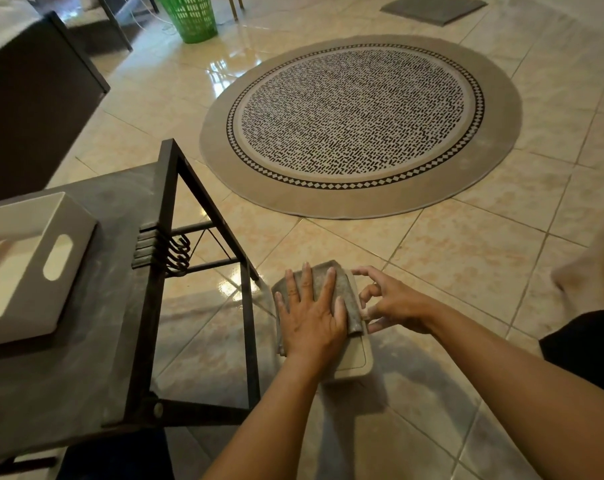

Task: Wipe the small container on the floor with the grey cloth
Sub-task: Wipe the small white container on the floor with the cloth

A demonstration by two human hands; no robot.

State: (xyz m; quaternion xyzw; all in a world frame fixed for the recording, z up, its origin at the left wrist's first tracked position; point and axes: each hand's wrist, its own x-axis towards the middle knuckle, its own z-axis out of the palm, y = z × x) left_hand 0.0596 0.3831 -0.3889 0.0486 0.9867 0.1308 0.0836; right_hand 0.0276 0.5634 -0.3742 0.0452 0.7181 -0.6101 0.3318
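Observation:
A small beige container (pixel 354 358) with a lid sits on the tiled floor near the middle bottom of the head view. A grey cloth (pixel 343 289) lies spread over its top. My left hand (pixel 311 317) presses flat on the cloth with fingers spread. My right hand (pixel 394 303) grips the container's right edge with curled fingertips, touching the cloth's border. Most of the lid is hidden under the cloth and my left hand.
A low dark metal-framed table (pixel 120 306) stands just left of the container, bearing a white tray (pixel 33 268). A round patterned rug (pixel 359 123) lies ahead. A green basket (pixel 189 17) and grey mat (pixel 432 6) are far back. My knee (pixel 584 337) is at right.

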